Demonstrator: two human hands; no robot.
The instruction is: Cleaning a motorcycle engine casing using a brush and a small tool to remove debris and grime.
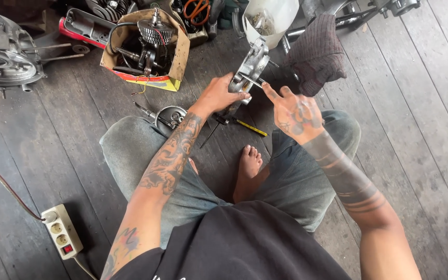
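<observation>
Sitting on the wooden floor (416, 103), a metal engine cover (251, 67) is held upright by the left hand (219, 96), its grip closed round the lower edge. The right hand (294, 111), fingers loosely open, touches a thin rod (252, 80) on it. Work appears unfinished: loose engine parts remain in a cardboard box (149, 46).

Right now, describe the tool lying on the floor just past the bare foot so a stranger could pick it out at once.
Start at the seated person's bare foot on the dark plank floor. Just beyond its toes, below the left hand gripping the grey metal engine casing, lies the screwdriver. Its yellow-and-black handle sets it apart from the bare grey metal parts around it.
</observation>
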